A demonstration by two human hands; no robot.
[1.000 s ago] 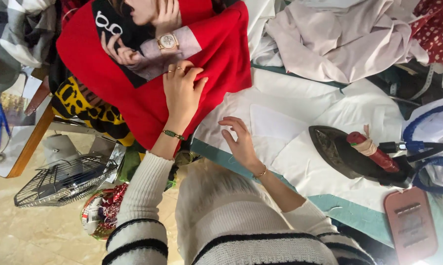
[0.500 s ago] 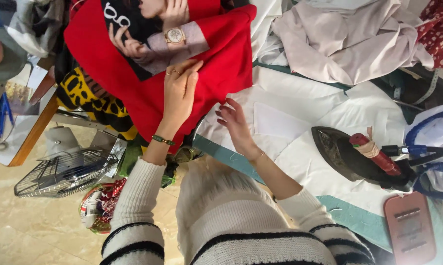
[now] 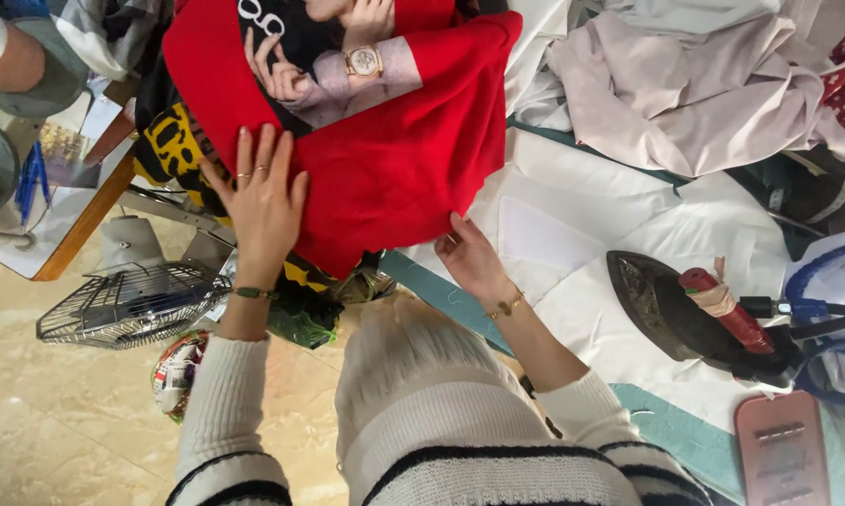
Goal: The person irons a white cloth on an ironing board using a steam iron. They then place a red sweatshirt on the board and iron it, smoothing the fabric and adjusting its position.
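Left hand (image 3: 261,201) now flat, fingers spread, pressing red garment (image 3: 394,159); right hand (image 3: 471,260) shifted to pinch its lower edge near white ironing surface (image 3: 572,281) edge; garment spread wider than before.

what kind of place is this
Probably a tailoring or garment-pressing workshop: a heavy iron rests on a white padded pressing table, loose garments are heaped around, and both hands smooth a red printed garment.

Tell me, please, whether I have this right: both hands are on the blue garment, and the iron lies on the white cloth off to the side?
Not quite: the garment is red, not blue. The head view shows the left hand flat on it and the right hand at its lower edge, while the iron does lie on the white cloth off to the side.
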